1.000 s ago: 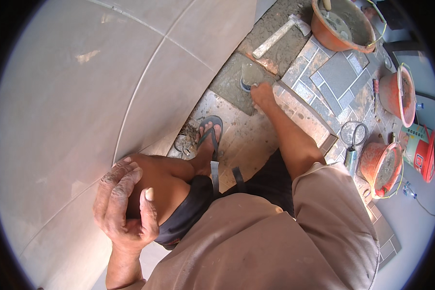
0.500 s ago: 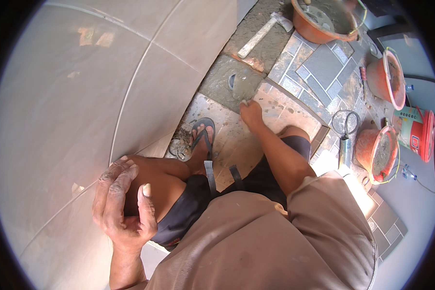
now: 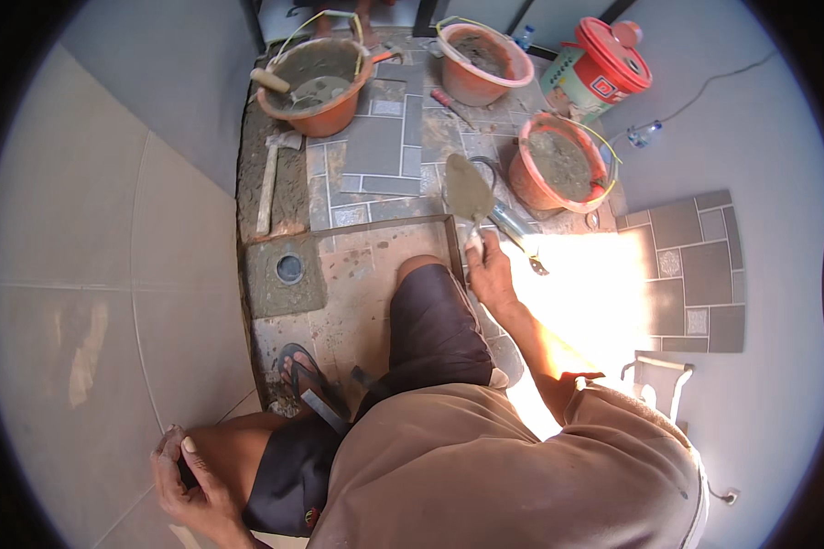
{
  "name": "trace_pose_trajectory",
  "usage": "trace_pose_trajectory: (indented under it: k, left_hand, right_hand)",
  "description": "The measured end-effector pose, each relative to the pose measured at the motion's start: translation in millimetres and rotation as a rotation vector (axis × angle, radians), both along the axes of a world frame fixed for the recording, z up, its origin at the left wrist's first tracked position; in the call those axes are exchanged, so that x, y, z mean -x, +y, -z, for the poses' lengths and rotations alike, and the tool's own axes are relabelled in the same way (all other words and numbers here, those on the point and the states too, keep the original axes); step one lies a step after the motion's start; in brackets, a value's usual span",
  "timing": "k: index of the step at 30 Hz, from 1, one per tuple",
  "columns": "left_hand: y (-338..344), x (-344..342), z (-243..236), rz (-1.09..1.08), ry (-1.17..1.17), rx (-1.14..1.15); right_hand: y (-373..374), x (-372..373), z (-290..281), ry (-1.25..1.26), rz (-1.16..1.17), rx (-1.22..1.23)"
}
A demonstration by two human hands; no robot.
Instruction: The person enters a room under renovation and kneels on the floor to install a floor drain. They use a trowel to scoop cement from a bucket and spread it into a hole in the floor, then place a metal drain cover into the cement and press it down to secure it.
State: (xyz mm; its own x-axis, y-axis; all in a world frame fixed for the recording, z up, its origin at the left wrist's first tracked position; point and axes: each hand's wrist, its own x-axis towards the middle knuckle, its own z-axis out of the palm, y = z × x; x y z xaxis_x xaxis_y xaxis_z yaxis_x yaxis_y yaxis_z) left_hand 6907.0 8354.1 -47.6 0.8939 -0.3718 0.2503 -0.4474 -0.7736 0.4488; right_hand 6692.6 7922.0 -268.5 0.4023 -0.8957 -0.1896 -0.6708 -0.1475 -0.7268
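Note:
My right hand grips a trowel by its handle. The trowel's blade points away from me, its face coated in grey mortar. Below it is the tiled floor, close to a metal tool with a looped cord. Down at the left, beside the large wall tiles, my left hand hovers by my knee with loosely bent fingers, thumb apart, holding nothing. A round drain pipe opening sits in a patch of smoothed mortar ahead of my sandalled foot.
An orange bucket holds mortar and a wooden-handled tool. Two more mortar buckets and a red-lidded pail stand to the right. A hatchet lies at left; patterned tiles lie ahead. Someone's feet show at the far edge.
My view has swung to the right. The right hand has moved from beside the drain patch to over the floor near the buckets, lifting the trowel. The left hand's fingers are more curled.

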Motion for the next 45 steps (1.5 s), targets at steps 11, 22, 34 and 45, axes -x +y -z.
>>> trace_pose_trajectory:
  k: [11,22,34,45]
  left_hand:
    - [-2.1,8.9,11.5,-0.074,-0.187,0.119]
    - [-3.5,31.7,20.3,-0.075,-0.038,-0.070]
    - [-2.8,38.2,19.6,-0.160,0.109,-0.063]
    - [-213.1,42.7,41.2,0.788,0.276,0.229]
  right_hand:
    - [-244.8,102.2,-86.8,0.525,0.239,0.303]
    - [-350.6,79.7,-58.0,0.177,0.343,-0.109]
    - [-344.4,114.3,-17.5,-0.698,0.442,-0.620]
    - [-173.6,106.6,-76.4,-0.494,0.257,-0.485]
